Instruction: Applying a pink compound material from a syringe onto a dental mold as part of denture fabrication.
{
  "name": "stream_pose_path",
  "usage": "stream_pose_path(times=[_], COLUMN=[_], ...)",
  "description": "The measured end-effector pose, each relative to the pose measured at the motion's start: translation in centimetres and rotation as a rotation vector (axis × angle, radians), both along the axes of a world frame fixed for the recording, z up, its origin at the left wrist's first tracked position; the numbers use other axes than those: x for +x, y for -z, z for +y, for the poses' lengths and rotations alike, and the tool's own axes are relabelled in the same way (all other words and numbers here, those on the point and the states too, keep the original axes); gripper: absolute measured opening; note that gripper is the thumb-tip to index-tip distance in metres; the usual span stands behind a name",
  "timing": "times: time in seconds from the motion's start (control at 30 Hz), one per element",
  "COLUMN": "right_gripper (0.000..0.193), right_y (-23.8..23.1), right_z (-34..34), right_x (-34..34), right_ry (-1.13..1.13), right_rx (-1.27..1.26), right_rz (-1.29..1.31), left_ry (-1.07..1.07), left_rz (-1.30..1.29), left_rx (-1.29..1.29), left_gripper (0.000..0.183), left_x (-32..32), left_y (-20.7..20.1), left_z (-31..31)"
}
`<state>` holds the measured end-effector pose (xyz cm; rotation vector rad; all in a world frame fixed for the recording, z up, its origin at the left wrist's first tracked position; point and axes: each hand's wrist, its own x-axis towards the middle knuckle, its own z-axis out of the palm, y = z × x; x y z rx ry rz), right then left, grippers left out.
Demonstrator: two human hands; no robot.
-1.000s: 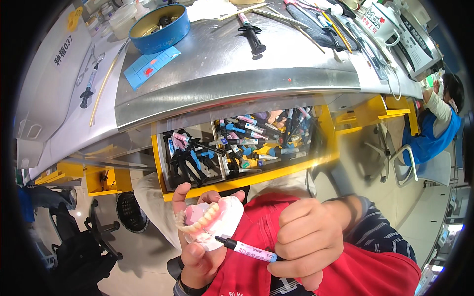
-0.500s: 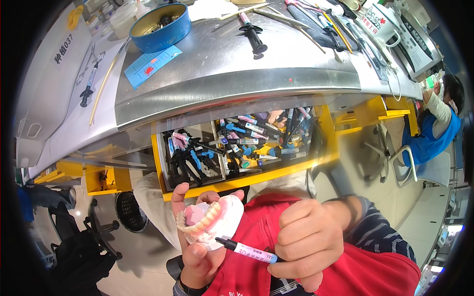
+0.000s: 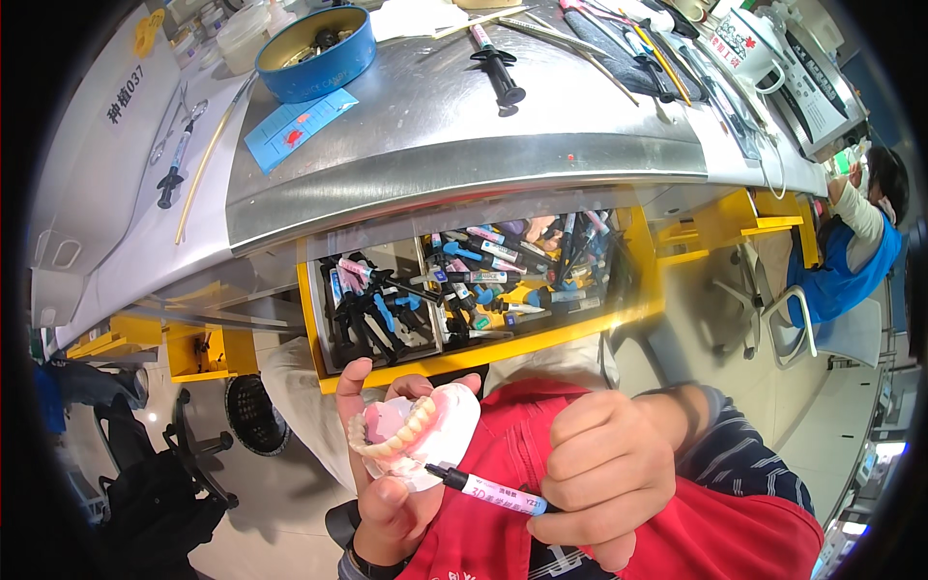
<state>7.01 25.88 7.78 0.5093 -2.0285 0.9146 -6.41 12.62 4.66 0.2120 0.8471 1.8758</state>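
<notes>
Right hand (image 3: 609, 469): fingers curled into a fist around the rear of a black-capped syringe (image 3: 495, 491) with a pale pink and blue label; its back end is hidden in the grip. Left hand (image 3: 385, 512): thumb on the near side, fingers behind and along the far edge, holding a dental model (image 3: 449, 435) between them.

Key relation: syringe tip to model. Syringe's long axis runs from the right fist leftward and slightly up the view, dark tip foremost, ending at the model's lower right edge, close to the left thumb. Contact or small gap: cannot tell from this angle. Model lies left of the right fingers, tilted, its curved tooth row (image 3: 398, 445) facing left and up, above the level of the tip. Left hand is the nearer to the model, right to the syringe.

Beyond: pulled-out yellow drawer (image 3: 503, 350) crammed with syringes, just past the model. Farther out, the metal tabletop (image 3: 425, 126), a loose syringe (image 3: 498, 77) lying on it, a blue round tin (image 3: 319, 72) to its left.
</notes>
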Motion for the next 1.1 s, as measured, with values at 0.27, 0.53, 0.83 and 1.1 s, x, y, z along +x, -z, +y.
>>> stream_pose_path(times=[0.27, 0.53, 0.83, 1.1], right_gripper=[0.054, 0.054, 0.054, 0.055], right_y=[-0.2, -0.16, -0.2, -0.26], right_z=[0.25, 0.19, 0.07, 0.18], right_x=[-0.08, -0.11, -0.34, -0.11], right_ry=[-0.033, -0.044, -0.046, -0.038], right_rx=[0.0, -0.003, 0.002, -0.001], right_rz=[-0.017, -0.021, -0.014, -0.02], left_ry=[0.043, 0.052, 0.059, -0.009], left_rz=[-0.048, -0.051, -0.053, -0.013], left_rx=[0.015, 0.004, 0.0, 0.012], left_gripper=[0.102, 0.103, 0.103, 0.094], left_x=[-0.32, -0.4, -0.39, 0.03], left_y=[0.19, 0.09, 0.07, -0.02], left_z=[-0.18, -0.18, -0.24, 0.08])
